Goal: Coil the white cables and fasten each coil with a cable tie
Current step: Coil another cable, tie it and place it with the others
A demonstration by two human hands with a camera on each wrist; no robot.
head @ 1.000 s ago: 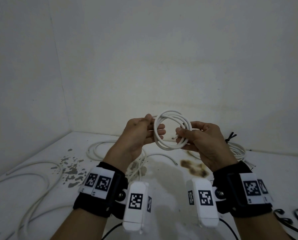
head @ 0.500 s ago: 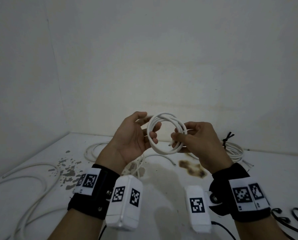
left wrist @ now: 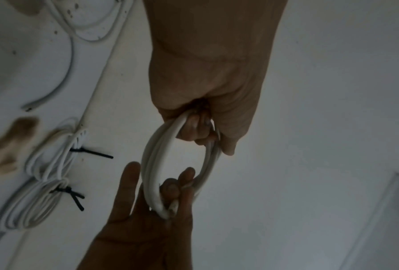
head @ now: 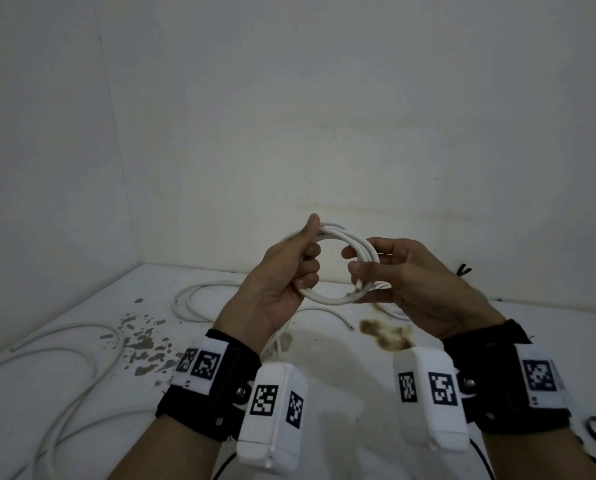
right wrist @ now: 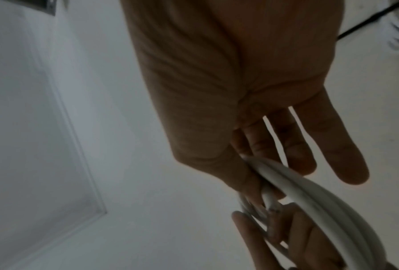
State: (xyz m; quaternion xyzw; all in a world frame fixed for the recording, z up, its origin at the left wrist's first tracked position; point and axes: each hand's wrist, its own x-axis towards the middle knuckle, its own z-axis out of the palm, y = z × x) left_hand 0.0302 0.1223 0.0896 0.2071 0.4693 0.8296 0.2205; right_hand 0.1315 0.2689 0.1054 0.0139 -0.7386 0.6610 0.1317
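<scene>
White walls back a stained bench (head: 324,348). Both hands, left hand (head: 282,271) and right hand (head: 404,275), grip an untied coil (head: 334,299) in the air. Two tied coils (left wrist: 43,182) lie finished; loose cables (head: 64,348) remain.

Head view dim, flat, greyish; walls bow at edges. Wrist views darker, soft, noisy; hands backlit against pale walls, near silhouettes.
</scene>
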